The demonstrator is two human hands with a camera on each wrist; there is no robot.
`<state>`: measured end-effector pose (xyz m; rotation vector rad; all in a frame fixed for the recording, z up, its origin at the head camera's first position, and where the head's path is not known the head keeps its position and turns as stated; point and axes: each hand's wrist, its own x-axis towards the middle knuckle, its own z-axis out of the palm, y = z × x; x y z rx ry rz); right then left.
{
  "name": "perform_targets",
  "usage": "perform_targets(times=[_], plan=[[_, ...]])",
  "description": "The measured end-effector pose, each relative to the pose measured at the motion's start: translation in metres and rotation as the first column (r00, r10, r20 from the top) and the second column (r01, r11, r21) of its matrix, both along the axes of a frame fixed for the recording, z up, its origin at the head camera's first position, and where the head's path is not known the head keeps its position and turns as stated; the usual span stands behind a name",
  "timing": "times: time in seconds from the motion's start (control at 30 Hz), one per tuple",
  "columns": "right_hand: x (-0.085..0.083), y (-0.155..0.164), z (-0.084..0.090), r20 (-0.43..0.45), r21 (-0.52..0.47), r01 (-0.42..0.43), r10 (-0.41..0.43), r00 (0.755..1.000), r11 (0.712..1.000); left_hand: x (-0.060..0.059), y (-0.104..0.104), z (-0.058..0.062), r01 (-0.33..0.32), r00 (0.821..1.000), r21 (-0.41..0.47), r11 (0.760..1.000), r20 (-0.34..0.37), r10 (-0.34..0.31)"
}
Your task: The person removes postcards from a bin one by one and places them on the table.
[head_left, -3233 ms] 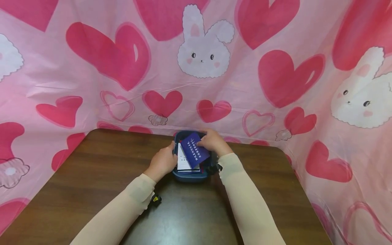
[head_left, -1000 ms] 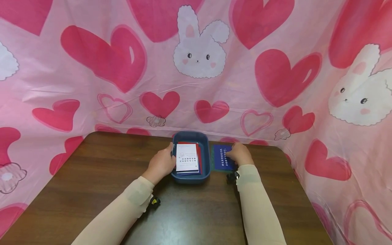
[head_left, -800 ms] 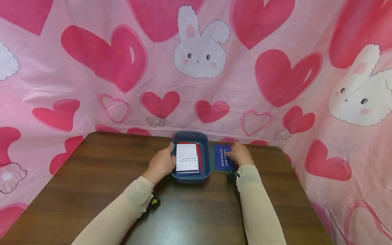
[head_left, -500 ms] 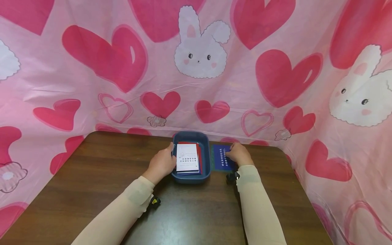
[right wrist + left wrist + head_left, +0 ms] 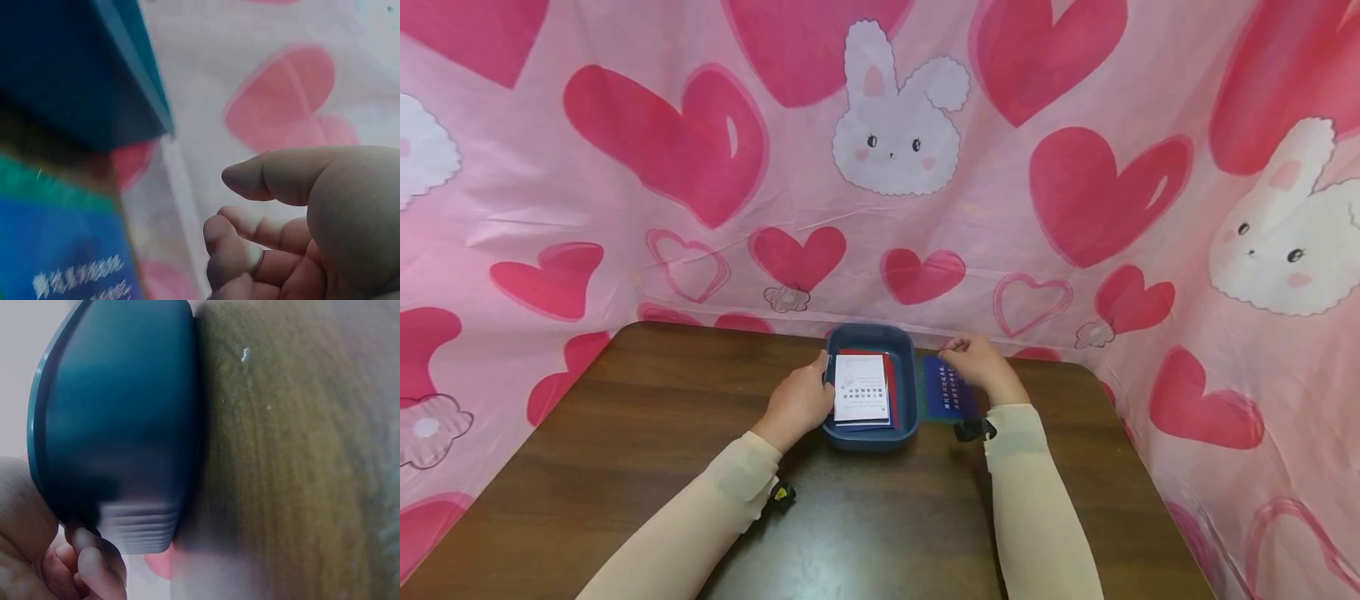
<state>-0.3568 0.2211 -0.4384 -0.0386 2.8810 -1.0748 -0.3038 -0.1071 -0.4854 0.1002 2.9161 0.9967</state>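
My left hand (image 5: 797,398) grips the left rim of a dark blue plastic bin (image 5: 871,444); in the left wrist view its curled fingers (image 5: 100,569) sit at the bin's outer wall. Inside the bin lies a small stack of cards, with a white printed card (image 5: 861,400) on top and a red one (image 5: 892,392) showing behind. Right of the bin, a blue card (image 5: 943,393) with white writing lies on a green piece (image 5: 922,400) that shows along its left edge. Above the blue card hovers my right hand (image 5: 983,367), thumb and fingers apart, nothing between them.
All this stands near the back edge of a brown wooden table (image 5: 850,517). A pink cloth (image 5: 865,217) with hearts and rabbits hangs right behind and along the sides. Dark straps (image 5: 781,495) circle both wrists.
My right hand carried the blue card from the bin to the green piece on its right, then let it go and lifted slightly. The left hand stays on the bin's rim.
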Motion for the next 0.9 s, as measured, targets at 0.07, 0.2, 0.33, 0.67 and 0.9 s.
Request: perform_targets(times=[0.07, 0.2, 0.33, 0.67, 0.9], plan=[[0.002, -0.011, 0.006, -0.013, -0.021, 0.003, -0.003, 1.000, 1.000, 0.000, 0.000, -0.001, -0.004, 1.000, -0.001, 1.000, 0.005, 0.004], [0.004, -0.037, 0.018, -0.009, -0.051, -0.017, 0.016, 1.000, 0.999, 0.000, -0.002, -0.002, -0.013, 1.000, -0.015, 1.000, -0.004, 0.013], [0.004, -0.064, 0.030, 0.031, -0.084, -0.051, 0.054, 0.998, 0.995, -0.001, -0.001, -0.002, 0.005, 1.000, -0.018, 1.000, -0.008, -0.005], [-0.009, -0.119, 0.025, 0.151, 0.041, -0.144, 0.136, 0.979, 0.989, -0.004, -0.001, -0.002, 0.016, 1.000, -0.015, 1.000, -0.010, -0.016], [-0.006, -0.143, 0.008, 0.135, 0.343, -0.172, 0.133, 0.982, 0.924, -0.003, 0.000, 0.000, 0.025, 1.000, -0.001, 1.000, -0.002, -0.025]])
